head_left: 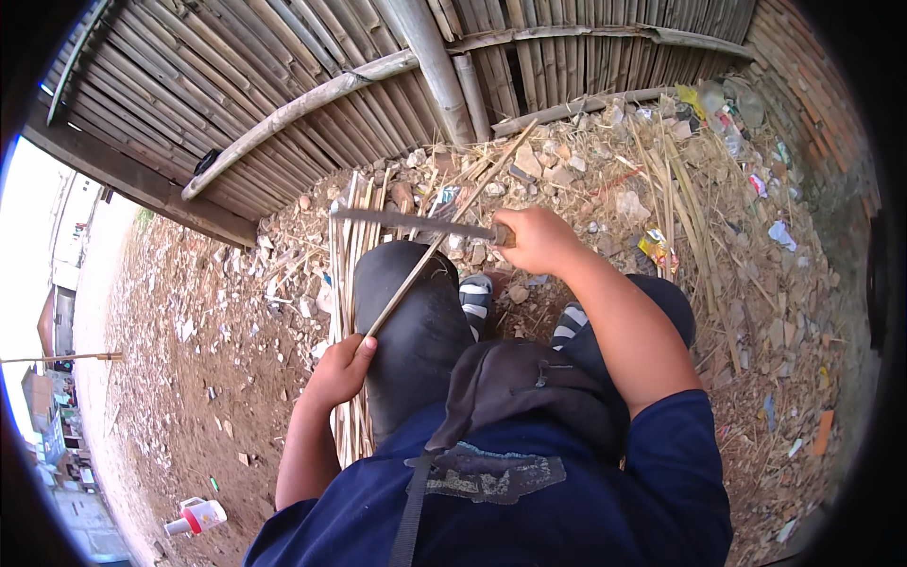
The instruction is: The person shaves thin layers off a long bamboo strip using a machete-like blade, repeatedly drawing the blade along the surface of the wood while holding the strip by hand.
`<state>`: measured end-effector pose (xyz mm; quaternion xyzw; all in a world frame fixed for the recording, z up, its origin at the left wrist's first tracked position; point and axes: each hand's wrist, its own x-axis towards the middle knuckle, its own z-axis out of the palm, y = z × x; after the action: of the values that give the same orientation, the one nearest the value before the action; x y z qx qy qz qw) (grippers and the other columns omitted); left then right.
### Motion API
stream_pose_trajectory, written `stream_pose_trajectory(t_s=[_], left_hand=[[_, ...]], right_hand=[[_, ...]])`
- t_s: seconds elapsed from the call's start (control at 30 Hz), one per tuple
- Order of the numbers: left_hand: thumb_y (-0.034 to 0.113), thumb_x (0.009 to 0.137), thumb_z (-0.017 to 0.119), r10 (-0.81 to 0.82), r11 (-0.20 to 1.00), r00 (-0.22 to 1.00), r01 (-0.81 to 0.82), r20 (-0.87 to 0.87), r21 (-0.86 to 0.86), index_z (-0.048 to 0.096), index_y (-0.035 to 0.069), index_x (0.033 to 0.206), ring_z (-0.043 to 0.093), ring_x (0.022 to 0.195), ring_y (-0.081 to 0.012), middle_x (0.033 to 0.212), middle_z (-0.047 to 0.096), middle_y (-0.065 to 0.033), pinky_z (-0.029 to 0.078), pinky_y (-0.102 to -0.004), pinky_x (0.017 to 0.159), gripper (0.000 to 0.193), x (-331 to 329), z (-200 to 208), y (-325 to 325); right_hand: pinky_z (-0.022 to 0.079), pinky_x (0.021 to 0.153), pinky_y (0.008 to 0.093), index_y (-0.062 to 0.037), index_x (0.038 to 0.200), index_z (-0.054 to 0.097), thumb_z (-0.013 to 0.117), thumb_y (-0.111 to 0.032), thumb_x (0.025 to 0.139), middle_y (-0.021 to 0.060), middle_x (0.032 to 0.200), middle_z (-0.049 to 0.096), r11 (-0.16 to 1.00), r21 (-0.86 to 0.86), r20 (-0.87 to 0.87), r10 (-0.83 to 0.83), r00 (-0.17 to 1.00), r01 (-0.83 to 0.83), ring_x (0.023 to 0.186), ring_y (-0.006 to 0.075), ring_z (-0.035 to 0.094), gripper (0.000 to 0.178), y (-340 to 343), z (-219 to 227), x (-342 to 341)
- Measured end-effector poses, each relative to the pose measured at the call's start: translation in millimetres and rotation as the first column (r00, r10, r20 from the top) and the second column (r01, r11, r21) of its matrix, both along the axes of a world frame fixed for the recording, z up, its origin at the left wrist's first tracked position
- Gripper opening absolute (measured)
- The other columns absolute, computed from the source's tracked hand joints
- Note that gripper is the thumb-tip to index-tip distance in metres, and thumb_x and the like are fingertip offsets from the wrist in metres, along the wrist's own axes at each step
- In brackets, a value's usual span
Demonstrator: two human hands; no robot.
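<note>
My left hand (342, 370), beside my left knee, is closed around the lower end of a long bamboo strip (408, 285). The strip slants up and away to the right across that knee. In my right hand (540, 241) is the handle of a long-bladed knife (406, 223), its dark blade pointing left. The blade crosses the strip above the knee; whether they touch I cannot tell. A bundle of pale bamboo strips (344, 260) lies along the outer side of my left leg, partly hidden under my left hand and forearm.
A bamboo slat wall (312, 57) with a thick post (436, 76) stands ahead, and a brick wall (812, 85) at the right. Stones and litter cover the ground. More split bamboo (699, 236) lies right of my right knee. A white-and-red container (200, 516) lies at lower left.
</note>
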<state>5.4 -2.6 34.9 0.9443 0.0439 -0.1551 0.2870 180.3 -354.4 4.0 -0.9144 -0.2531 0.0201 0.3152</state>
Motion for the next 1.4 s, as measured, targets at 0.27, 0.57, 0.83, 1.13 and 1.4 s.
stream_pose_trajectory(t_s=[0.27,0.57,0.83,1.13,1.4], left_hand=[[0.04,0.107,0.048,-0.038,0.995,0.997,0.031,0.072,0.098,0.057,-0.002,0.085,0.063,0.078,-0.0493,0.075,0.063,-0.0281,0.048,-0.0523,0.069,0.049,2.9,-5.7,-2.9],[0.043,0.108,0.046,-0.026,0.999,1.0,0.025,0.006,0.02,0.06,-0.002,0.089,0.064,0.076,-0.0443,0.076,0.064,-0.0264,0.049,-0.0497,0.071,0.051,4.0,-7.6,12.6],[0.045,0.109,0.044,-0.023,0.992,0.995,0.011,-0.097,-0.123,0.062,-0.003,0.092,0.059,0.072,-0.0257,0.075,0.063,-0.0136,0.049,-0.041,0.073,0.054,15.6,-4.2,16.0],[0.046,0.109,0.044,-0.009,0.999,0.997,0.005,-0.079,-0.049,0.062,-0.005,0.094,0.058,0.07,-0.028,0.073,0.062,-0.0184,0.049,-0.0433,0.073,0.056,15.5,-10.1,8.9],[0.049,0.11,0.04,0.031,0.967,0.97,-0.09,-0.243,-0.239,0.059,0.001,0.084,0.047,0.068,-0.0141,0.071,0.053,-0.0011,0.044,-0.0334,0.066,0.059,12.2,-7.2,31.1]], right_hand=[[0.057,0.081,0.0493,-0.0109,0.111,0.069,0.073,-0.024,0.082,0.015,0.096,0.074,0.947,-0.315,-0.095,0.034,0.995,-0.063,0.093,0.0372,0.071,0.032,13.6,25.0,-0.9],[0.056,0.076,0.0462,-0.011,0.106,0.07,0.068,-0.021,0.088,0.0136,0.089,0.072,0.97,-0.171,-0.233,-0.208,0.95,0.171,0.087,0.0304,0.072,0.02,2.5,16.9,18.4],[0.056,0.079,0.0455,-0.0074,0.105,0.07,0.071,-0.019,0.085,0.0156,0.088,0.072,0.945,-0.012,-0.138,-0.327,0.935,0.328,0.089,0.0314,0.072,0.022,-10.9,-4.9,35.7],[0.057,0.081,0.0462,-0.0092,0.113,0.07,0.071,-0.021,0.083,0.0194,0.095,0.073,0.964,-0.101,-0.137,-0.258,0.956,0.245,0.091,0.0374,0.071,0.033,-7.9,-18.8,36.9],[0.056,0.082,0.0474,-0.0113,0.113,0.07,0.068,-0.017,0.085,0.0179,0.096,0.073,0.939,-0.153,-0.202,-0.334,0.92,0.308,0.094,0.0372,0.071,0.028,-13.6,15.4,31.7]])
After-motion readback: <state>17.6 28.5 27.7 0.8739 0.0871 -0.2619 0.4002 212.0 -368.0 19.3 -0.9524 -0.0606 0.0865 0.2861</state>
